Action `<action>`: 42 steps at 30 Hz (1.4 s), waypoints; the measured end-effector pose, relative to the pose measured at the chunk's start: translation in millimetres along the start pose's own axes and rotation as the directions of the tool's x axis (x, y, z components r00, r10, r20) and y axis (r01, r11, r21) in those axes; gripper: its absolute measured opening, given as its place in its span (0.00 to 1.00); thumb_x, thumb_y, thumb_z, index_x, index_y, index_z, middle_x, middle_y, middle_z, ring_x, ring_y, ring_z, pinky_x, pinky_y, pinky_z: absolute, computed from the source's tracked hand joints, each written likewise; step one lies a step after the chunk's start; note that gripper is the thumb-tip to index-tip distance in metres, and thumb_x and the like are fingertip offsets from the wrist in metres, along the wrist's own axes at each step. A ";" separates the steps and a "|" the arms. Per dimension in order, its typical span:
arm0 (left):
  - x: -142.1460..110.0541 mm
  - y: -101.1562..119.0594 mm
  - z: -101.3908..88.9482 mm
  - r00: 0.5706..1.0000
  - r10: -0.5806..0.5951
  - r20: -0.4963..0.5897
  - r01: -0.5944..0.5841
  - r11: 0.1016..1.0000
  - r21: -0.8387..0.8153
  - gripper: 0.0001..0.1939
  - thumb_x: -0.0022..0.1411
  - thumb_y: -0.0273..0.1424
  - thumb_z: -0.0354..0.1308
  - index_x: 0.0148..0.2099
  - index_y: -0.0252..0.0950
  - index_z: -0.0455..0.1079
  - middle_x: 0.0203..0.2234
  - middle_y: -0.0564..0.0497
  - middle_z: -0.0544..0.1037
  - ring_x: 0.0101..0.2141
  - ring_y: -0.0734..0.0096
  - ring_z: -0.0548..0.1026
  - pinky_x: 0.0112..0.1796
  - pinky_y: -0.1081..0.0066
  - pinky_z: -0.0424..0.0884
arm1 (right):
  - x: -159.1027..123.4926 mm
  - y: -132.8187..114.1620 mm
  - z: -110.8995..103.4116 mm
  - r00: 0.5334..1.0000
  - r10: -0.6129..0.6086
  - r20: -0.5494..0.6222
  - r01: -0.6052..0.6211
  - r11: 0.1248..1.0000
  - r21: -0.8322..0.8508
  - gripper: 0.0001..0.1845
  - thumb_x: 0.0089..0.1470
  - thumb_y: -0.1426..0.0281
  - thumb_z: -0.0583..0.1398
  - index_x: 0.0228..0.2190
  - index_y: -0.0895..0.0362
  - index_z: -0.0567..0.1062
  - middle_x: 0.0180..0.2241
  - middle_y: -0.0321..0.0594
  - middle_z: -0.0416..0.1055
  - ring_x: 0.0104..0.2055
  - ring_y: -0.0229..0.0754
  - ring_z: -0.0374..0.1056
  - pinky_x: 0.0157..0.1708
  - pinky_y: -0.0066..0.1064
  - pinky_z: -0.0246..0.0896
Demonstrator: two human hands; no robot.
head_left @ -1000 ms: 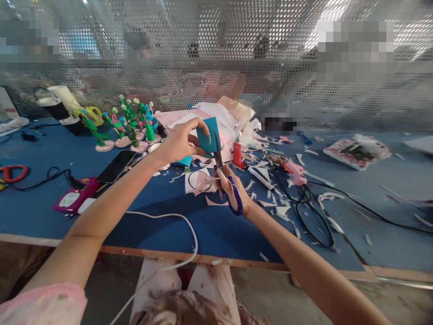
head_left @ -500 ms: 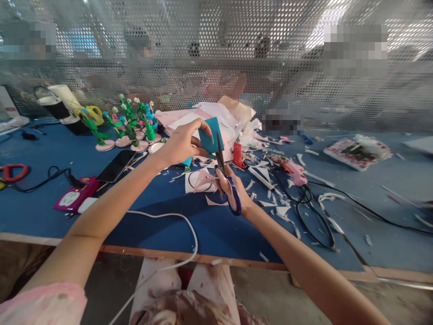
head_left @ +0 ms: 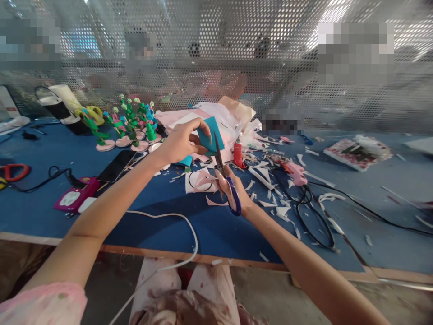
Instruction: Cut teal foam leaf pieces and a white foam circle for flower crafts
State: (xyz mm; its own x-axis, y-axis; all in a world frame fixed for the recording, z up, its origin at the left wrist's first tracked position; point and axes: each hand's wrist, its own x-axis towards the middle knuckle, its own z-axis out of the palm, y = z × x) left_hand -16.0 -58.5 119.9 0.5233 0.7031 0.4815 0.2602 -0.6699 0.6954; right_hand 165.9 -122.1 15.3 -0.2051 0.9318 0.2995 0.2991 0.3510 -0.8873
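Observation:
Between the fingers and thumb of my left hand is a piece of blue paper, held up above the table. My right hand grips a pair of scissors by its dark blue handles. The blades point up and away from me, against the lower right part of the blue paper; whether they are cutting into it I cannot tell. Under the hands lies white paper with a black curved line, partly covered by pink scraps. Another blue piece lies below my left hand.
Small paper flowers on round bases stand at the back left, near a phone and a purple power strip. A pink glue gun with a black cord lies among scraps at right. Red-handled scissors lie far left.
The blue paper has tilted slightly in my left hand, and its lower edge sits a little differently against the blades. My right hand and the scissors have hardly moved.

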 end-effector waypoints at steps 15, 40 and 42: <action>0.2 4.6 -2.4 1.000 -0.012 0.018 0.012 0.999 0.032 0.14 0.48 0.30 0.64 0.35 0.34 0.62 0.29 0.54 0.72 0.28 0.77 0.76 0.27 0.77 0.73 | 0.8 -1.6 -1.2 1.000 -0.030 -0.010 0.030 0.999 -0.017 0.21 0.54 0.49 0.50 0.31 0.55 0.60 0.20 0.31 0.56 0.22 0.35 0.54 0.23 0.29 0.52; -0.6 -0.5 -0.7 0.998 0.040 0.040 -0.040 0.999 0.011 0.14 0.49 0.31 0.63 0.37 0.34 0.63 0.32 0.53 0.73 0.28 0.79 0.74 0.28 0.78 0.73 | 0.2 -4.9 -0.8 0.999 -0.010 -0.040 0.007 0.998 -0.068 0.20 0.54 0.50 0.50 0.28 0.55 0.59 0.18 0.29 0.55 0.19 0.33 0.54 0.21 0.28 0.51; -0.9 -1.4 -0.4 0.998 0.042 0.042 -0.042 0.999 0.003 0.14 0.49 0.30 0.63 0.38 0.34 0.63 0.33 0.52 0.73 0.29 0.78 0.75 0.29 0.77 0.74 | -0.2 -5.1 -1.0 0.999 -0.013 -0.043 0.010 0.997 -0.077 0.20 0.54 0.50 0.50 0.28 0.55 0.58 0.19 0.30 0.56 0.19 0.33 0.54 0.21 0.27 0.51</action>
State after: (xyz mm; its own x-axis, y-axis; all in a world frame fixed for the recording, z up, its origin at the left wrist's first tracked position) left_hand -17.1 -58.2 118.6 0.5676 0.6635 0.4875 0.2402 -0.6998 0.6728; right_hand 165.4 -124.0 20.1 -0.1688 0.9303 0.3257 0.3682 0.3660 -0.8547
